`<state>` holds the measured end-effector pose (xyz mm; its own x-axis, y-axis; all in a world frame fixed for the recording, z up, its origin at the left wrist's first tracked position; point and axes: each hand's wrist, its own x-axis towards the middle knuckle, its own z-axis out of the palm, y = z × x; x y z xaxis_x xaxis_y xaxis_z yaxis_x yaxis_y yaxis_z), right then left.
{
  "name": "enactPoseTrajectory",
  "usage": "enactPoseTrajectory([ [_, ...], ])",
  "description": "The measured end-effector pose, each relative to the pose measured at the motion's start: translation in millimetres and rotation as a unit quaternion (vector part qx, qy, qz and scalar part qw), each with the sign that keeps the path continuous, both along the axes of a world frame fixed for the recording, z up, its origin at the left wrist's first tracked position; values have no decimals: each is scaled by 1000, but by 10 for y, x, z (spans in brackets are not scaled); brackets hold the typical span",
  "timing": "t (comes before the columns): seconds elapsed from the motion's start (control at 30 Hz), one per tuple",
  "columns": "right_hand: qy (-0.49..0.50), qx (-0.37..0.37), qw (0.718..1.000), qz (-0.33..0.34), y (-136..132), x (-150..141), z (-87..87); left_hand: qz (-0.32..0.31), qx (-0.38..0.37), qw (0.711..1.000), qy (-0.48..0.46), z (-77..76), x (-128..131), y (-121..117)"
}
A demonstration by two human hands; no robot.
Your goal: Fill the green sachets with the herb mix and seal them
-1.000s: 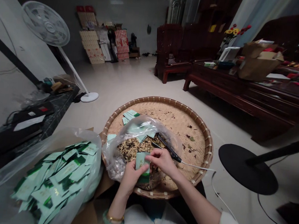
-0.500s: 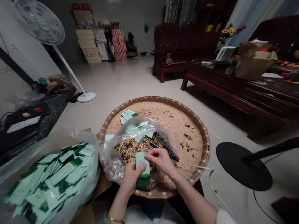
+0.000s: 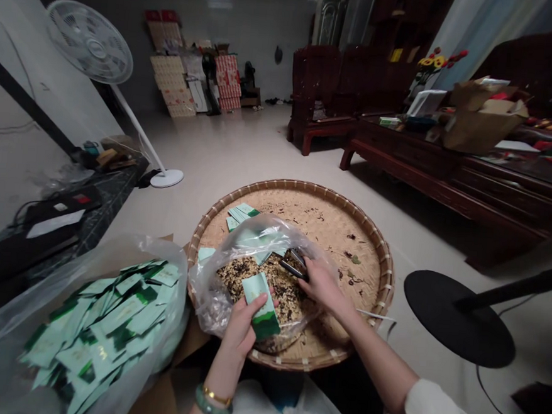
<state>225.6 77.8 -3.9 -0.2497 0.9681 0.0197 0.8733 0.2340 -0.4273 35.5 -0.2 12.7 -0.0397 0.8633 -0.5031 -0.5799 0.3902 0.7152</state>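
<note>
— Green packet [image 3: 259, 305], where?
— Low in the middle, tight in the left hand [image 3: 241, 331], above the clear bag [image 3: 235, 249] on the round bamboo tray [image 3: 350, 228].
— Right hand [image 3: 322, 287]?
— At the metal tongs [image 3: 295, 264], grip too hard to tell.
— Danger?
— A slip from loose fingers, then a drop into the dry bits [image 3: 247, 274]. Or hot tongs, maybe, and a hole in the bag.

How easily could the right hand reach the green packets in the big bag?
Probably not easily. The right hand is over the bamboo tray, far from the green packets in the plastic bag. The left hand, holding a packet, lies between them, though a reach above it looks free.
</note>
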Motion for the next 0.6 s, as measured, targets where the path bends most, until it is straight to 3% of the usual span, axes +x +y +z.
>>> enactPoseTrajectory([
  [0.13, 161, -25, 986, 27, -23, 175, 129, -23, 11, 998, 51, 28, -20, 61],
  [0.2, 189, -22, 981, 34, -59, 202, 157, -33, 20, 997, 72, 41, -13, 83],
  [0.33, 134, -27, 989, 55, -161, 137, 83, -21, 21, 996, 78, 38, 9, 80],
  [0.53, -46, -47, 996, 64, -263, -44, -63, -18, 23, 996, 83, 32, -17, 55],
  [0.6, -37, -55, 996, 55, -239, -38, -45, -24, 24, 995, 91, 47, -34, 52],
])
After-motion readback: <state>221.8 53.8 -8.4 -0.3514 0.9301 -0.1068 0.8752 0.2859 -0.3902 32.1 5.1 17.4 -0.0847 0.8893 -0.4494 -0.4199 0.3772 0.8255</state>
